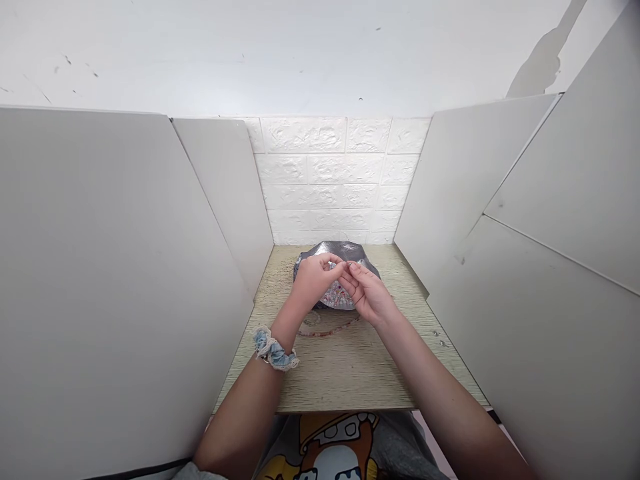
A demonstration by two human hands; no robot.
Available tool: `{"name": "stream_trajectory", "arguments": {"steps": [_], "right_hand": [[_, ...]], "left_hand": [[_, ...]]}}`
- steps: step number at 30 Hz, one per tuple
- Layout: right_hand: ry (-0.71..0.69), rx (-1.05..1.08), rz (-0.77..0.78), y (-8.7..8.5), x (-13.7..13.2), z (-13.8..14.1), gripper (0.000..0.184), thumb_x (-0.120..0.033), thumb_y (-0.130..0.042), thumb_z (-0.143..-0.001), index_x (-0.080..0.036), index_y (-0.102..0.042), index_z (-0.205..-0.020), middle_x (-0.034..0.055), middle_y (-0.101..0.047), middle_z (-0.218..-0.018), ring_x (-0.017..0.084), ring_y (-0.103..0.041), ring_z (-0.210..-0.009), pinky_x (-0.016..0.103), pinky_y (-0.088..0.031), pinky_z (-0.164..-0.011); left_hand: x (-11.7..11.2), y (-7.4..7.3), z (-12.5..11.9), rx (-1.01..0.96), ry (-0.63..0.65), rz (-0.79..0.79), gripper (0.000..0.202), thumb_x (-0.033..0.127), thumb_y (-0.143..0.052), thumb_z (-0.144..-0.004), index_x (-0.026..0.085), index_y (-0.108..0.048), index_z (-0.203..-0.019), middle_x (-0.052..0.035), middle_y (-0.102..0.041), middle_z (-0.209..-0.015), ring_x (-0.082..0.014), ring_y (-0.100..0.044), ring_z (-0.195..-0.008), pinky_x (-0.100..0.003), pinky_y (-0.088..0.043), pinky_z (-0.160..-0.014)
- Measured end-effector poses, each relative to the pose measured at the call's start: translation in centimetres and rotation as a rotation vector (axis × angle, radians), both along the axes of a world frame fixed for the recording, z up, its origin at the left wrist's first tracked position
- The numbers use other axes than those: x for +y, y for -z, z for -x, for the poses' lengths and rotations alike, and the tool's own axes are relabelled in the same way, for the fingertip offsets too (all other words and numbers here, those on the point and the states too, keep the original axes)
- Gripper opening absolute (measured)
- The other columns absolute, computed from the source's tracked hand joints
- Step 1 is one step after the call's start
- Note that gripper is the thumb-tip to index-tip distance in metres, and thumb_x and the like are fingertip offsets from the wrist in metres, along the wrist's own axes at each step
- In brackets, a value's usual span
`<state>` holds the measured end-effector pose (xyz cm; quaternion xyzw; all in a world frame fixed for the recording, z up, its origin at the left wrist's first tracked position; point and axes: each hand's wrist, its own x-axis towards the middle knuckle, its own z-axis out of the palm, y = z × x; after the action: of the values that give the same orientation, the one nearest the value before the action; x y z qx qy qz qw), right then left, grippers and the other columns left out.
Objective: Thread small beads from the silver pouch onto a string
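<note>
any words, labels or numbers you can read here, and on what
None can be read.
Shirt: a cartoon print, no letters visible.
Silver bag: any print is too small and blurred to read.
Side panels: blank.

White panels (125, 280) close the tabletop's (350, 380) left and right edges, a brick wall (330, 187) its far edge. A silver bag (345, 251) blocks the far middle; the near half lies open.

My left hand (314, 280) and right hand (367, 293) meet fingertip to fingertip above the bag (345, 252) at the table's (350, 373) far end. A bead string (327, 331) lies just before it, with the left panel (100, 280) and right panel (550, 267) flanking.
</note>
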<state>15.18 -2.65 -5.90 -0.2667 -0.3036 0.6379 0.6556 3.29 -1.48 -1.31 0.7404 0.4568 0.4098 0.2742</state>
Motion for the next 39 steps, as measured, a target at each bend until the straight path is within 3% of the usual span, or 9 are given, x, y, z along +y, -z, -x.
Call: {"name": "stream_trajectory", "arguments": {"steps": [15, 25, 39], "right_hand": [[0.018, 0.003, 0.018, -0.09, -0.1, 0.0, 0.012, -0.023, -0.061, -0.068, -0.017, -0.056, -0.077, 0.0019, -0.064, -0.085, 0.012, -0.059, -0.09, 0.025, -0.048, -0.083], [0.004, 0.017, 0.011, -0.11, -0.15, 0.05, 0.01, -0.021, -0.061, -0.069, -0.017, -0.057, -0.077, 0.0, -0.064, -0.081, 0.009, -0.059, -0.085, 0.021, -0.047, -0.082], [0.002, 0.033, 0.018, -0.28, -0.26, 0.1, 0.01, -0.019, -0.061, -0.069, -0.015, -0.057, -0.077, 0.0012, -0.064, -0.081, 0.009, -0.06, -0.082, 0.019, -0.049, -0.078]], "left_hand": [[0.31, 0.55, -0.01, -0.052, 0.035, 0.02, 0.024, 0.036, -0.048, -0.068, 0.016, -0.062, -0.072, 0.0004, -0.058, -0.064, -0.0086, -0.046, -0.054, -0.019, -0.034, -0.05], [0.25, 0.41, 0.11, -0.016, 0.028, 0.014, 0.022, 0.035, -0.048, -0.067, 0.018, -0.062, -0.072, 0.0027, -0.053, -0.056, -0.0075, -0.041, -0.05, -0.019, -0.031, -0.048], [0.03, 0.18, 0.01, -0.029, 0.043, 0.023, 0.021, 0.032, -0.048, -0.067, 0.018, -0.062, -0.072, 0.0021, -0.057, -0.061, -0.0081, -0.046, -0.054, -0.019, -0.035, -0.051]]}}
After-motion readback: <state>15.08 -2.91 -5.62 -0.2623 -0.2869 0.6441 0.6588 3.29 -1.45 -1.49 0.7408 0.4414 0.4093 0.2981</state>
